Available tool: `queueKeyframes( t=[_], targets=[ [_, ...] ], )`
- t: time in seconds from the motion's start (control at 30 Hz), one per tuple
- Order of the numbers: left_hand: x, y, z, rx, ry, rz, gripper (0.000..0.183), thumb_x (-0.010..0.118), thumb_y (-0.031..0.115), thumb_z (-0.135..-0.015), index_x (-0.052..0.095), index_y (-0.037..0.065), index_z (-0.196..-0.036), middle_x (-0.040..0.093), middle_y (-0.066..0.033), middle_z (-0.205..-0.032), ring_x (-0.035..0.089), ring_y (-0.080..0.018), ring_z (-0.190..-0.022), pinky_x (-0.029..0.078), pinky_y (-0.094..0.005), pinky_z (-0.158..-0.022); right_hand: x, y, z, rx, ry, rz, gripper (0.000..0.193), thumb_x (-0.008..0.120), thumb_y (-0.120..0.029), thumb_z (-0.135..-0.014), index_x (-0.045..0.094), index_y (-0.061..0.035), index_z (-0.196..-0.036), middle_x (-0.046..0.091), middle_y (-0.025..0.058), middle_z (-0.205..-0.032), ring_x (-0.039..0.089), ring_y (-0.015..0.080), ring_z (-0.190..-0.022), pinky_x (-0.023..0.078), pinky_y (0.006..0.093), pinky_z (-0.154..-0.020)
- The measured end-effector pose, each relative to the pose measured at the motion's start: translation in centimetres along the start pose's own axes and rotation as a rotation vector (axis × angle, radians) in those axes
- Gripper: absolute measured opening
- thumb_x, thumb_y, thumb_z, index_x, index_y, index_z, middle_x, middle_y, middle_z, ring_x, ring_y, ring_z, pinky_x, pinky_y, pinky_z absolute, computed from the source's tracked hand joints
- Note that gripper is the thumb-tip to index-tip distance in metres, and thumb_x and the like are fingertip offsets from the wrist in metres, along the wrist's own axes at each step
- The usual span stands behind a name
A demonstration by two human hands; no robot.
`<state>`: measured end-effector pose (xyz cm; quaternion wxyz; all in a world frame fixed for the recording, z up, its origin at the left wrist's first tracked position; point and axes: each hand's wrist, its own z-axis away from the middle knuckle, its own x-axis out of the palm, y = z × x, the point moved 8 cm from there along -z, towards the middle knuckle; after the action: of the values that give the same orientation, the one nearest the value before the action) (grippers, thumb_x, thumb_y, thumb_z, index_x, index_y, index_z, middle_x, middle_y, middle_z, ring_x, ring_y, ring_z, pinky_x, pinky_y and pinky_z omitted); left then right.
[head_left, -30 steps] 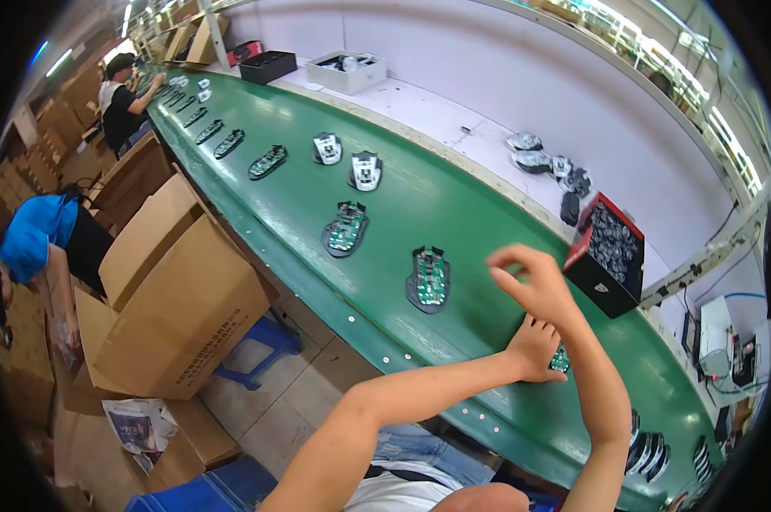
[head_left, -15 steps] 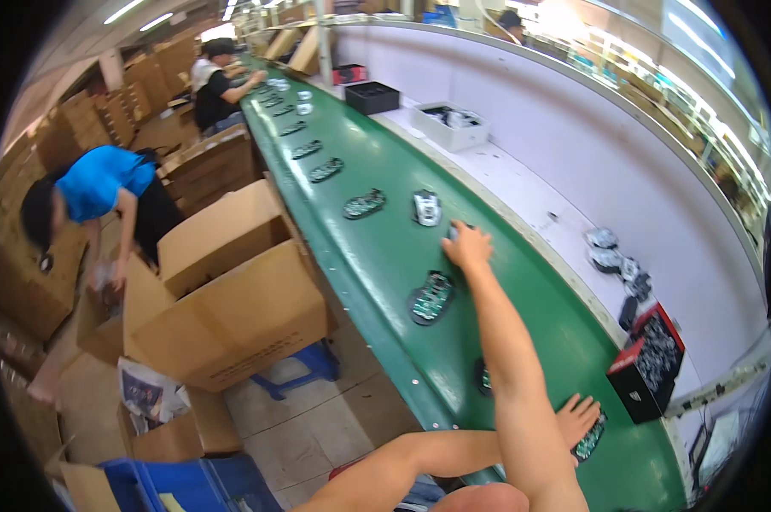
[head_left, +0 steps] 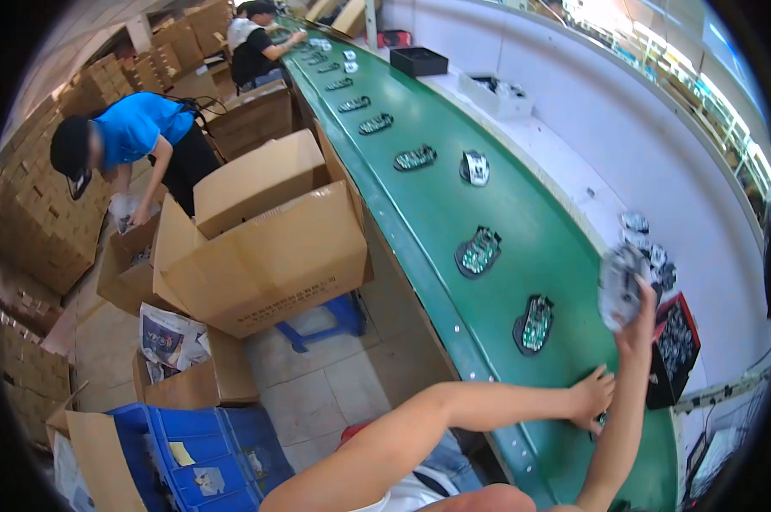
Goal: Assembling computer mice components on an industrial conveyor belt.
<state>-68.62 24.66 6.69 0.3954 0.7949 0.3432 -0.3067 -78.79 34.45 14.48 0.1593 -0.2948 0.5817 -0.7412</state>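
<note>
A pale grey computer mouse top shell (head_left: pixel 622 286) is raised over the belt's right side, with my right hand (head_left: pixel 637 324) closed round its lower end. Lower down, my left hand (head_left: pixel 592 398) curls over a mouse base with a green circuit board (head_left: pixel 603 419), which it mostly covers. Farther up the belt from that hand lie two open mouse bases, a nearer one (head_left: pixel 535 324) and a farther one (head_left: pixel 478 252), boards facing up. A white-and-black mouse shell (head_left: pixel 475 168) rests beyond them.
The green conveyor belt (head_left: pixel 436 222) runs away from me, carrying several more mouse parts. On the right ledge are loose shells (head_left: pixel 650 249) and a black-and-red box (head_left: pixel 677 346) of small parts. Cartons (head_left: pixel 266 273) and a blue crate (head_left: pixel 180 461) stand left. A blue-shirted person (head_left: pixel 138 128) bends there.
My right hand has come back from far up the belt and now holds a mouse shell. My left hand has gone from lying spread over the base to curling round it. The view has shifted.
</note>
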Motion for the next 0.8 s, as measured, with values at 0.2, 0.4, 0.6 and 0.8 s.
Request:
queueKeyframes(
  t=[0.2,0.4,0.6,0.8],
  targets=[
    [-2.0,-0.1,-0.4,-0.013,0.094,0.134,0.022,0.067,0.022,-0.073,0.073,0.011,-0.091,0.07,-0.0144,-0.091,0.067,-0.0351,-0.094,0.048,-0.0515,-0.086,-12.6,-1.9,20.7,-0.207,-0.023,-0.354,0.058,0.046,-0.044,-0.105,0.039,-0.0168,-0.155,0.054,0.018,-0.144,0.064,0.0388,-0.115,0.063,0.0512,-0.08],
    [-4.7,-3.5,0.4,-0.075,0.213,0.21,0.026,0.065,0.011,-0.079,0.068,0.007,-0.104,0.067,-0.0133,-0.102,0.062,-0.0331,-0.103,0.047,-0.0493,-0.09,-15.4,-0.4,27.2,-0.278,0.261,-0.07,0.067,0.057,-0.033,-0.097,0.035,-0.0064,-0.155,0.062,0.0147,-0.128,0.067,0.0271,-0.108,0.058,0.0363,-0.091],
    [-4.1,-2.6,0.9,-0.048,0.15,0.23,0.024,0.068,0.011,-0.083,0.068,0.006,-0.106,0.065,-0.0117,-0.107,0.06,-0.0318,-0.109,0.044,-0.0451,-0.096,-12.2,-1.0,25.5,-0.408,0.653,1.295,0.05,0.075,-0.021,-0.085,0.065,-0.0145,-0.134,0.059,0.0183,-0.121,0.061,0.0352,-0.107,0.049,0.0421,-0.097],
    [-4.1,-2.8,0.9,-0.085,0.153,0.239,0.017,0.067,0.012,-0.082,0.069,0.005,-0.098,0.065,-0.0115,-0.102,0.06,-0.0302,-0.106,0.043,-0.0457,-0.097,-11.4,3.4,22.2,-0.326,0.642,1.475,0.05,0.078,-0.024,-0.083,0.067,-0.0215,-0.132,0.057,0.0163,-0.125,0.058,0.0365,-0.1,0.051,0.0453,-0.089]
  ],
)
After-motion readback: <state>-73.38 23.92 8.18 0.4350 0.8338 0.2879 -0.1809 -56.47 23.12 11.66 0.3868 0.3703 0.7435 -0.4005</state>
